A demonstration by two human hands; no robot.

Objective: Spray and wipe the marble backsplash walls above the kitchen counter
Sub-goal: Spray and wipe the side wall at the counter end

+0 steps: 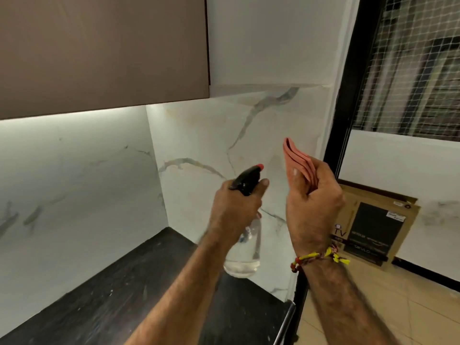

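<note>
Marble backsplash [211, 135] wraps the corner above the dark counter [129, 290], lit from under the brown cabinet [99, 51]. Facing the right-hand panel, the left hand [234, 210] wraps its grip round the neck of a clear spray bottle [245, 247], a finger curled by the black trigger, red nozzle aimed at the veined wall. Just beside it the right hand [315, 207] pinches a folded pink cloth [297, 165] upright between thumb and fingers, apart from the stone. To do this step well, I would mist evenly across the panel from the top, keep the cloth flat when wiping, and overlap passes downward into the corner. A cardboard box [375, 225] leans by the black door frame [341, 125] behind.
</note>
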